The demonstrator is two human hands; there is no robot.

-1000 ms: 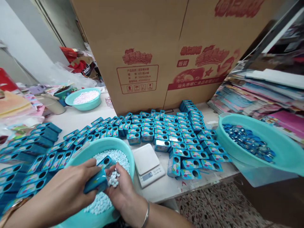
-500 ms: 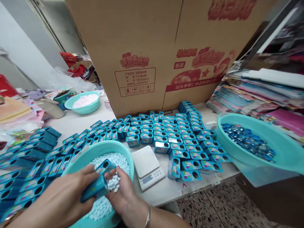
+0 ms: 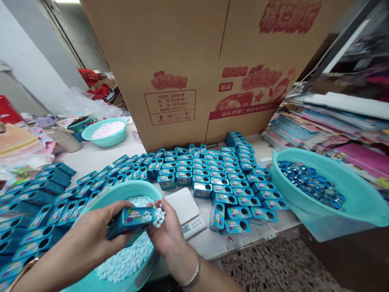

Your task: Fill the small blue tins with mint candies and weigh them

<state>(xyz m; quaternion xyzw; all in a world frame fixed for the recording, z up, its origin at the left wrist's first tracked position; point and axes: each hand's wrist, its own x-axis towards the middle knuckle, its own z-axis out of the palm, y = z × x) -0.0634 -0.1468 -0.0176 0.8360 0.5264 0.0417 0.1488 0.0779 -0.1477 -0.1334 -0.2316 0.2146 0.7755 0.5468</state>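
Observation:
My left hand [image 3: 117, 221] is wrapped round a small blue candy tin [image 3: 135, 217], held on its side above a turquoise basin. White candies show at the round hole in the tin's end. Cupped against that hole, my right hand [image 3: 168, 229] holds a small heap of pale candies [image 3: 158, 215]. Beneath both hands, the turquoise basin [image 3: 142, 187] contains many pale blue candies [image 3: 126, 261]. A white digital scale [image 3: 184, 207] stands just beyond my right hand, partly covered by it.
Many blue tins [image 3: 200, 170] with round holes stand in rows across the table, others at the left [image 3: 45, 194]. A basin of shiny blue lids [image 3: 322, 148] is at the right. Behind rises a large cardboard box [image 3: 188, 48]. A smaller candy bowl [image 3: 111, 140] sits back left.
My left hand has raised the tin and turned it so its printed face and hole show. My right hand has moved slightly right, candies now pressed against the hole.

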